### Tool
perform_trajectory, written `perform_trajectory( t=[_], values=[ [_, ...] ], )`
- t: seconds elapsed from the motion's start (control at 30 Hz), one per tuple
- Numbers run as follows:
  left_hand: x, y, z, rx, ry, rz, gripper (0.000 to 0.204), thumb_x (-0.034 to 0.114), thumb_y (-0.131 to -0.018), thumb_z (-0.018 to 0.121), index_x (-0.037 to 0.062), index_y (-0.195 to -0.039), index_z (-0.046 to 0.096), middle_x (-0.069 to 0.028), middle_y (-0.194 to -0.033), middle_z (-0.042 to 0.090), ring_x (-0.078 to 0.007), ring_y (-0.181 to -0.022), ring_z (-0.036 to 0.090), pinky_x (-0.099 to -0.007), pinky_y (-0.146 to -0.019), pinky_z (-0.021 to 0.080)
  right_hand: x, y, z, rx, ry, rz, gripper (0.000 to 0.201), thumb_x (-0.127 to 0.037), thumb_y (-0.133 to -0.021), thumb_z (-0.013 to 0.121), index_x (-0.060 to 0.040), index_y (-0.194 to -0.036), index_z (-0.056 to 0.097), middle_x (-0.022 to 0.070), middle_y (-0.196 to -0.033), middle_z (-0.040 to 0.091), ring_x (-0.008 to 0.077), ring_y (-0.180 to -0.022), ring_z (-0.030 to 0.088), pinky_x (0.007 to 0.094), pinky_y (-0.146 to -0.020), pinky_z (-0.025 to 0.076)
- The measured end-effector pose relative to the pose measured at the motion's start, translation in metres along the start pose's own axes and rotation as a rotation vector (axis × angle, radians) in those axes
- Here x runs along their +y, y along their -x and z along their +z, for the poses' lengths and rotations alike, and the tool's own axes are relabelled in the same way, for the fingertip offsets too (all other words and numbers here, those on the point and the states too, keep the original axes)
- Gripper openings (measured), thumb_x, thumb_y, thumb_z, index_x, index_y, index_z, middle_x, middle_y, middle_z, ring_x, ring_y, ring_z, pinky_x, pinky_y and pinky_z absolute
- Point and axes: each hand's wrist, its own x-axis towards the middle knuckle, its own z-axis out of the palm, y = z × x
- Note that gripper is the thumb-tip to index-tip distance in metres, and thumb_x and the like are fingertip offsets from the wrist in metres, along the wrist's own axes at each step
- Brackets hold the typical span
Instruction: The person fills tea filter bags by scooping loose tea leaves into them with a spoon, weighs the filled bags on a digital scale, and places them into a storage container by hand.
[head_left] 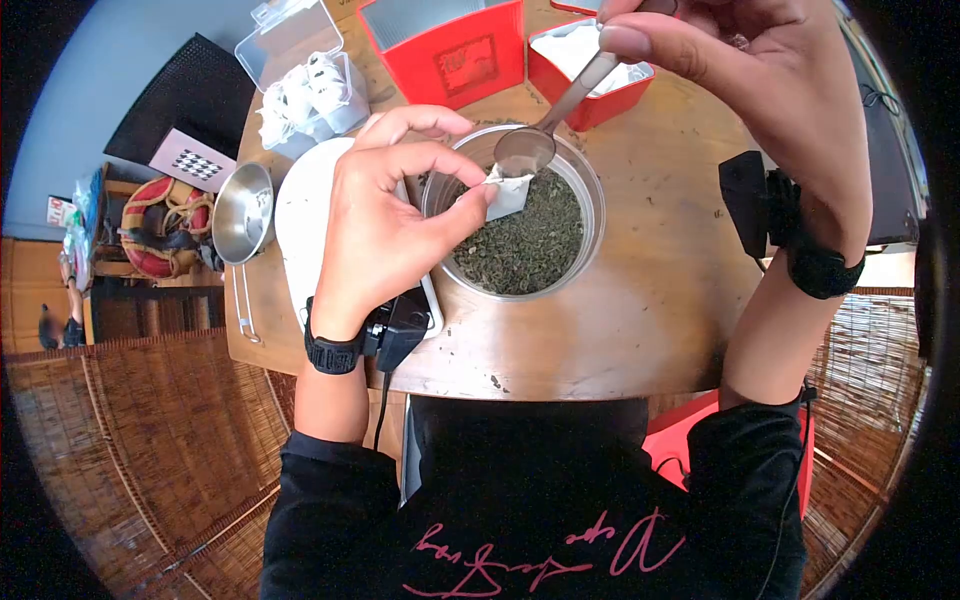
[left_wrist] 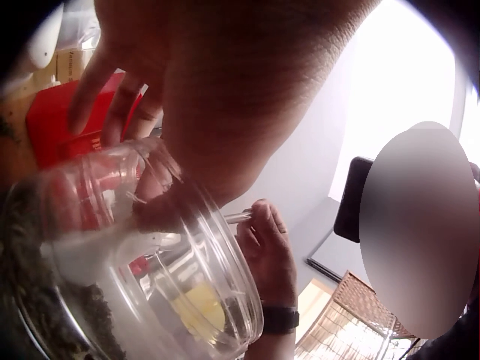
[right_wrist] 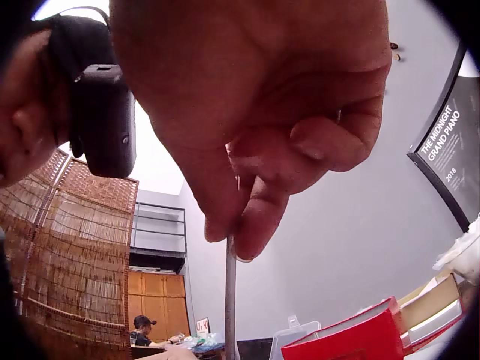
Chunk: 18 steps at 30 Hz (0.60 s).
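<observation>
In the head view a clear round jar (head_left: 592, 240) of dark dried leaves (head_left: 530, 250) stands on the wooden table. My left hand (head_left: 400, 210) pinches the top edge of a small white bag (head_left: 508, 197) over it, between thumb and index finger. From the upper right my right hand (head_left: 770, 90) grips the handle of a translucent grey spoon (head_left: 575, 95), whose bowl tilts down at the bag's mouth. The right wrist view shows that handle (right_wrist: 231, 300) between thumb and fingers. In the left wrist view the jar (left_wrist: 225, 277) partly covers my left hand (left_wrist: 217, 90).
Behind the jar are a red box (head_left: 450, 60), a smaller red box (head_left: 600, 110) with white contents, and a clear container (head_left: 345, 110) of white bags. A white scale (head_left: 434, 310), a white sheet (head_left: 305, 210) and a metal strainer (head_left: 243, 215) lie at the left.
</observation>
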Motion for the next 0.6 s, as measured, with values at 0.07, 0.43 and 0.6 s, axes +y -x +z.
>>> perform_trajectory(
  t=[0.07, 0.43, 0.6],
  values=[
    [0.0, 0.003, 0.0, 0.002, -0.001, -0.013, 0.011, 0.007, -0.071, 0.084, 0.0075, -0.081, 0.079, -0.0097, -0.114, 0.073, -0.0266, -0.108, 0.066, -0.0373, -0.097, 0.049, -0.012, 0.003, 0.007, -0.051, 0.054, 0.007, 0.011, -0.005, -0.088, 0.082, 0.0032, -0.093, 0.077, 0.0047, -0.079, 0.074, 0.0025, -0.058, 0.056, 0.0179, -0.051, 0.043],
    [-0.001, 0.002, -0.002, 0.007, 0.012, -0.059, 0.013, 0.007, -0.071, 0.082, 0.0067, -0.084, 0.08, -0.0092, -0.114, 0.073, -0.0264, -0.108, 0.066, -0.0374, -0.098, 0.049, -0.012, 0.005, 0.012, -0.158, 0.243, -0.195, 0.012, -0.007, -0.086, 0.084, 0.0012, -0.093, 0.078, 0.0055, -0.07, 0.071, 0.0059, -0.05, 0.046, 0.0218, -0.046, 0.033],
    [0.003, 0.005, -0.003, -0.035, 0.019, -0.061, 0.014, 0.006, -0.071, 0.083, 0.0066, -0.084, 0.08, -0.0098, -0.115, 0.073, -0.0245, -0.109, 0.066, -0.0372, -0.1, 0.048, -0.007, 0.004, 0.008, -0.199, 0.209, -0.18, 0.012, -0.007, -0.086, 0.083, 0.0012, -0.092, 0.078, 0.0061, -0.069, 0.071, 0.0067, -0.05, 0.047, 0.0222, -0.046, 0.034]
  ],
)
